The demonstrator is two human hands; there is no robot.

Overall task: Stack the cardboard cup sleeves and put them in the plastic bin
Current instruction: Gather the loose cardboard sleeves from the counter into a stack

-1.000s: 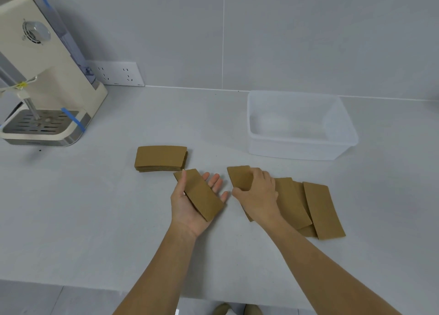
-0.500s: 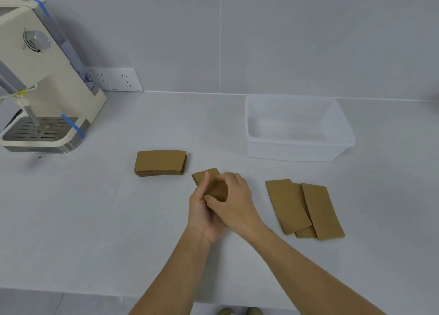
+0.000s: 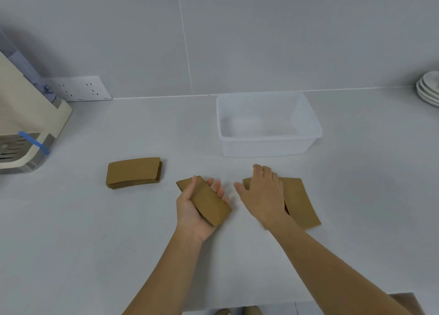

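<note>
Brown flat cardboard sleeves (image 3: 206,202) are gripped in the left hand (image 3: 190,210); loose sleeves (image 3: 299,202) under the right hand's (image 3: 263,196) spread fingers must be gathered next.

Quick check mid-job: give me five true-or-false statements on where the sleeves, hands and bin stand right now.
1. The bin holds sleeves. False: it is empty.
2. The left hand holds sleeves. True.
3. The right hand rests on the loose sleeves on the counter. True.
4. A sleeve stack lies to the right of the bin. False: it lies to its left, nearer the person.
5. Plates are stacked at the far right. True.
</note>
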